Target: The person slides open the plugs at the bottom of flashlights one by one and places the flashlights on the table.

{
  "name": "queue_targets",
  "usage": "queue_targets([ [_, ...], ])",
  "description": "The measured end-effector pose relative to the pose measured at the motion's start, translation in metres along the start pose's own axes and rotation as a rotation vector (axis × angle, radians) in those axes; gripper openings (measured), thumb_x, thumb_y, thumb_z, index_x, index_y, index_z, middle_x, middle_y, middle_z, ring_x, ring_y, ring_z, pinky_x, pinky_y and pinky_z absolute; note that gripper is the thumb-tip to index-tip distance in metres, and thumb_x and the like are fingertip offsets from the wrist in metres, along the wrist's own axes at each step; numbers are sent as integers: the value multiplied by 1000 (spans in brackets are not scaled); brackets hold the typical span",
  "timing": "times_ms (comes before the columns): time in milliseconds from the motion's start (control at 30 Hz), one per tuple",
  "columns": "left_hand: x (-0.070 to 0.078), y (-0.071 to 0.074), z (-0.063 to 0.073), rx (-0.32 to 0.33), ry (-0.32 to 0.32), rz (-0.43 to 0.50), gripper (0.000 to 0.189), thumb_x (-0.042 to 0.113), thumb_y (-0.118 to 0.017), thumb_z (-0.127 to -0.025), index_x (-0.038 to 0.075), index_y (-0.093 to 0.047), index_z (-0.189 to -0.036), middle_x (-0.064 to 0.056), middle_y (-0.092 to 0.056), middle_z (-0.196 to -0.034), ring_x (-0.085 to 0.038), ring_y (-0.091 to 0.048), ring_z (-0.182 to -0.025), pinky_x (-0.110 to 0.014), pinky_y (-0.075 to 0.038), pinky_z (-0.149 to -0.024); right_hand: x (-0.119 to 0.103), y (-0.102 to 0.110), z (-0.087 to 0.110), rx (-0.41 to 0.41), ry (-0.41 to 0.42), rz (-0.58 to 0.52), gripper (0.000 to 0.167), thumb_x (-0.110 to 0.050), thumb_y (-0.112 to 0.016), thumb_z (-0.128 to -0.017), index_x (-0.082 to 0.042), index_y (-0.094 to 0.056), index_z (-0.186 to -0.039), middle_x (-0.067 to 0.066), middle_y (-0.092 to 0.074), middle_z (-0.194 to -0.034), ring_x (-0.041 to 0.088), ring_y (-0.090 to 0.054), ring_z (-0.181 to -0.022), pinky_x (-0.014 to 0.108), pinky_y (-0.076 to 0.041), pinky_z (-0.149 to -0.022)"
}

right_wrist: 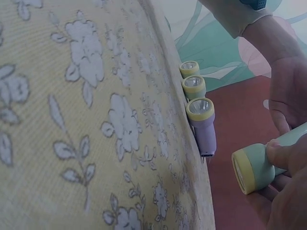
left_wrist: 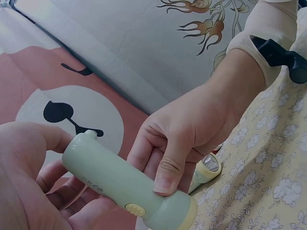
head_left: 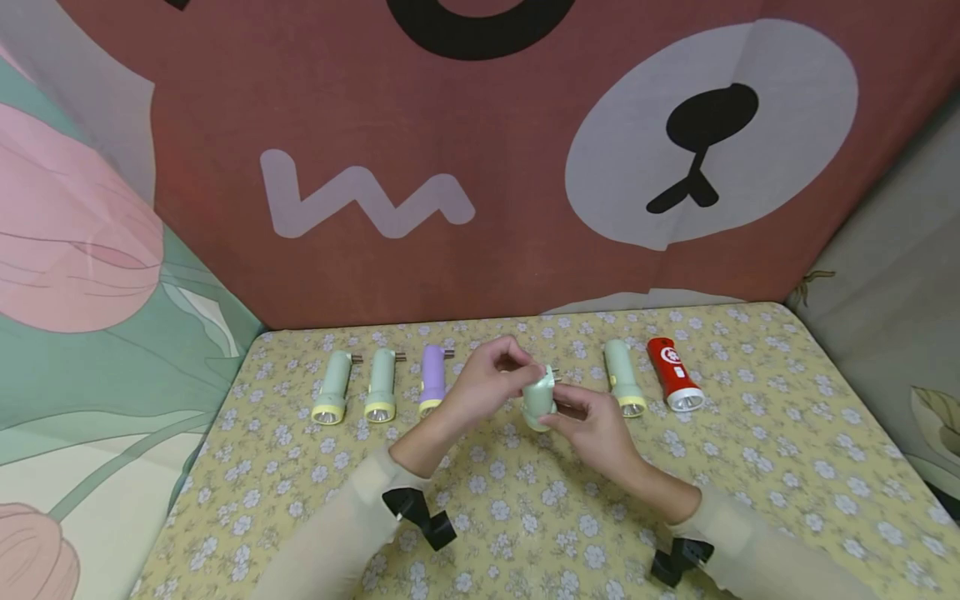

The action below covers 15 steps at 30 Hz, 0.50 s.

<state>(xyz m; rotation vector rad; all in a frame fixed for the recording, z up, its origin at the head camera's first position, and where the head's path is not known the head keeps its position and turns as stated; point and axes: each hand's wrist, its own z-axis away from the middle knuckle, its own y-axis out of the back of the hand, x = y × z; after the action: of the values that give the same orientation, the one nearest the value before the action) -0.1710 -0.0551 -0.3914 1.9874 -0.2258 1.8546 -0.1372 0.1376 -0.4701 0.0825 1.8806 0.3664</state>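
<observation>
Lettering (left_wrist: 92,185) on the green flashlight (left_wrist: 122,177) in the hands (head_left: 487,385) (head_left: 597,431) is illegible.

On the tablecloth (head_left: 517,533), three flashlights (head_left: 382,379) lie in a row at left and a pair of flashlights (head_left: 620,367) at right; between these groups, above the cloth, a single flashlight (head_left: 537,404) sits between left hand (head_left: 491,379) and right hand (head_left: 596,427); fabric backdrop (head_left: 495,275) behind

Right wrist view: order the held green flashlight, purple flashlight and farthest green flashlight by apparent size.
1. Held green flashlight
2. Purple flashlight
3. Farthest green flashlight, partly hidden
Nearness skews this; true sizes are unsure.
</observation>
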Motion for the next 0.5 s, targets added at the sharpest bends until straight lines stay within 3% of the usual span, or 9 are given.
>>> queue_targets([
  [167, 0, -1, 0, 3, 6, 16, 12, 12, -70, -96, 4, -63, -93, -8, -69, -104, -15, -64, -88, -41, -60, -79, 0, -1, 0, 9, 16, 30, 41, 1, -80, -86, 2, -70, -125, 15, -70, -125, 28, -69, -112, 33, -58, -92],
  [267, 0, -1, -1, -2, 11, 24, 13, 14, -70, -96, 4, -63, -94, -8, -69, -103, -15, -64, -88, -29, -57, -73, 1, -1, 0, 15, 36, 49, 42, 2, -80, -85, 1, -70, -126, 15, -69, -126, 29, -69, -112, 35, -58, -92],
  [500, 2, 3, -2, -7, 20, 60, 14, 13, -71, -96, 2, -62, -96, -9, -69, -102, -15, -63, -85, -27, -55, -70, -3, -3, -3, 8, 82, 102, 47, 2, -80, -85, 0, -67, -131, 14, -67, -130, 29, -68, -114, 36, -58, -93],
])
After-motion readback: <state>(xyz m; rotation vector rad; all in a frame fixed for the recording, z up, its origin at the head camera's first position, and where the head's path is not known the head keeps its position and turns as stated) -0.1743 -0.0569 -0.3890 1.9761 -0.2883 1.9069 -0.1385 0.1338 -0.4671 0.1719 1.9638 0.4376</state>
